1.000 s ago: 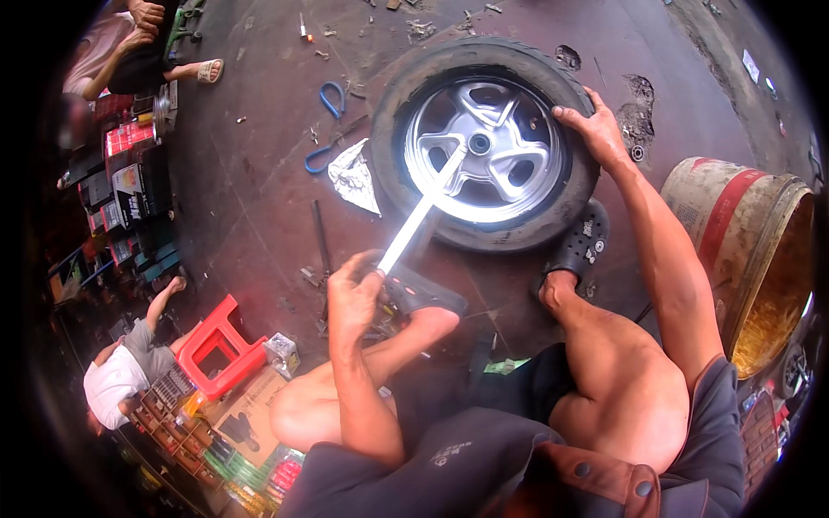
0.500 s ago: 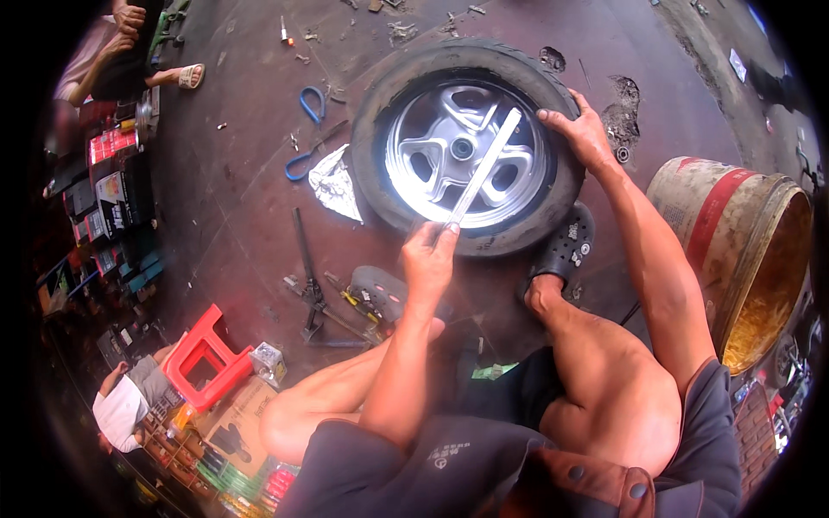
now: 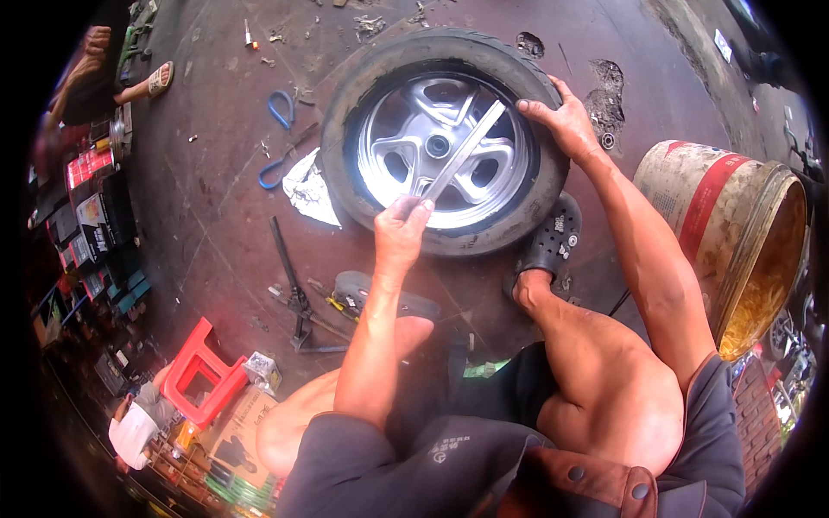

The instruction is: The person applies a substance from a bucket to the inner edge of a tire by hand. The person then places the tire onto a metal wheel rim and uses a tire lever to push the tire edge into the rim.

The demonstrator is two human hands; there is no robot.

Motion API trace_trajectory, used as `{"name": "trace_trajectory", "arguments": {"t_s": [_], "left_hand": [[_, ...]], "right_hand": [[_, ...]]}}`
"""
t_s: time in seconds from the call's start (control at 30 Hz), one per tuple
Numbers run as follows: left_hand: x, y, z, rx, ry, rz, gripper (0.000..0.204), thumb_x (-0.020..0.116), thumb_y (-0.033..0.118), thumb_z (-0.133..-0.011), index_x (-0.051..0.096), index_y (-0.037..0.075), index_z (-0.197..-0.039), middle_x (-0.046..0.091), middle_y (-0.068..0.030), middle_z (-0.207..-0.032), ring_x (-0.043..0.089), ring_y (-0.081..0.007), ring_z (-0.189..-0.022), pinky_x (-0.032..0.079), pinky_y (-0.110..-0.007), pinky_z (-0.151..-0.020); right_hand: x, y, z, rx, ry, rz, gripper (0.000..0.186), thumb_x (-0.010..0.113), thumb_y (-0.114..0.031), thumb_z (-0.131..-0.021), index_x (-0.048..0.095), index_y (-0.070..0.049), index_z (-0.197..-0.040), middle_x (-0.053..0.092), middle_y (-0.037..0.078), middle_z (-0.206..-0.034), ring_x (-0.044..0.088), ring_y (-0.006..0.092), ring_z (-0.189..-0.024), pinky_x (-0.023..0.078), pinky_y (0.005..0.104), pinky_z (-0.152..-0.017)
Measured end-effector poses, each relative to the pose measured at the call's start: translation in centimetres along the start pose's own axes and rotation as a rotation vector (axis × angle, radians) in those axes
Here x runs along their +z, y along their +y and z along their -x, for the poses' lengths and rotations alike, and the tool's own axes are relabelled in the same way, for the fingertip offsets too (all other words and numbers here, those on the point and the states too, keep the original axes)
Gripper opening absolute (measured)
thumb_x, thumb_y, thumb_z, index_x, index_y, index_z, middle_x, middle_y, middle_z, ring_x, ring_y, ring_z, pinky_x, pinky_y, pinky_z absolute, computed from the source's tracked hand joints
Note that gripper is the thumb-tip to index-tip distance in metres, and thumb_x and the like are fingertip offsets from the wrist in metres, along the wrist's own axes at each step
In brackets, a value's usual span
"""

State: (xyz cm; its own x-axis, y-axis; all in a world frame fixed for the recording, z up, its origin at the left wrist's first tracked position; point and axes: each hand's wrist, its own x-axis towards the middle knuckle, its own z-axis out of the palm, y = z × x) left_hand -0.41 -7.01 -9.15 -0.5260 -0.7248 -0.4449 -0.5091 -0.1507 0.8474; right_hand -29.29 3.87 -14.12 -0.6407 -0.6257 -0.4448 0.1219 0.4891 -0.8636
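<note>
A black tire [image 3: 345,95] on a silver spoked rim [image 3: 373,147] lies flat on the floor in front of me. My left hand [image 3: 401,231] is closed around the near end of a long flat metal tire lever [image 3: 464,152], which slants over the spokes toward the far right of the rim. Whether the lever touches the rim, I cannot tell. At the tire's right side, my right hand [image 3: 563,123] grips the tread, thumb on the sidewall and fingers over the outer edge. My black clog [image 3: 553,233] stands close by the tire's lower right.
Left of the tire lie a white rag [image 3: 308,192] and blue-handled tools [image 3: 273,175]. A metal bar tool [image 3: 289,274] is nearer me. To the right, a dirty bucket [image 3: 704,194] lies on its side. A red stool [image 3: 200,373] stands lower left; a person's sandaled foot [image 3: 158,80] shows upper left.
My left hand has moved forward, carrying the lever closer over the rim. My right hand keeps its hold on the tire. The whole view has shifted slightly.
</note>
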Motion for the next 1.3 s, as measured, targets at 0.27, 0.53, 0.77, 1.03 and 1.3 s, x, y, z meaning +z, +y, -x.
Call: {"name": "trace_trajectory", "arguments": {"t_s": [0.27,0.53,0.77,1.03,1.3], "left_hand": [[-1.1,9.8,1.5,0.012,-0.077,0.159,0.014,0.063,0.002,-0.085,0.066,-0.004,-0.097,0.064,-0.0007,-0.079,0.055,-0.0066,-0.073,0.046,-0.023,-0.066],[2.7,16.6,-1.3,0.804,-0.105,-0.395,0.006,0.063,0.001,-0.072,0.060,0.002,-0.078,0.060,-0.0130,-0.062,0.059,-0.0309,-0.050,0.047,-0.038,-0.045],[5.6,22.3,-4.8,0.946,-0.200,-0.779,0.013,0.062,0.010,-0.076,0.060,0.000,-0.068,0.056,-0.0200,-0.056,0.057,-0.0362,-0.051,0.046,-0.043,-0.050],[10.1,27.1,-14.5,1.091,-0.305,-1.021,0.020,0.063,0.016,-0.081,0.060,0.001,-0.067,0.055,-0.0146,-0.053,0.054,-0.0276,-0.045,0.042,-0.039,-0.044],[7.9,26.9,-22.0,0.543,-0.407,-0.645,0.023,0.063,0.019,-0.082,0.061,0.002,-0.067,0.054,-0.0102,-0.052,0.052,-0.0212,-0.043,0.040,-0.036,-0.040]], "right_hand": [[-0.1,0.7,0.0,-0.007,-0.005,-0.018,0.089,0.080,-0.044,-0.069,0.045,0.001,-0.137,0.063,0.019,-0.117,0.060,0.0244,-0.108,0.045,0.0330,-0.096],[-0.5,1.0,-0.2,-0.009,0.002,-0.067,0.095,0.083,-0.047,-0.064,0.044,0.000,-0.138,0.063,0.019,-0.119,0.061,0.0246,-0.109,0.047,0.0334,-0.095],[-0.9,3.2,-1.0,-0.001,0.029,-0.120,0.092,0.082,-0.047,-0.067,0.045,0.000,-0.137,0.063,0.017,-0.118,0.061,0.0224,-0.107,0.046,0.0315,-0.095],[-0.7,2.8,-1.0,0.019,0.034,-0.079,0.084,0.083,-0.038,-0.069,0.048,0.002,-0.133,0.066,0.016,-0.113,0.063,0.0203,-0.101,0.049,0.0306,-0.091],[-0.5,1.0,-1.4,0.033,-0.021,-0.123,0.087,0.084,-0.041,-0.069,0.046,0.000,-0.135,0.063,0.014,-0.117,0.059,0.0199,-0.107,0.045,0.0312,-0.095]]}}
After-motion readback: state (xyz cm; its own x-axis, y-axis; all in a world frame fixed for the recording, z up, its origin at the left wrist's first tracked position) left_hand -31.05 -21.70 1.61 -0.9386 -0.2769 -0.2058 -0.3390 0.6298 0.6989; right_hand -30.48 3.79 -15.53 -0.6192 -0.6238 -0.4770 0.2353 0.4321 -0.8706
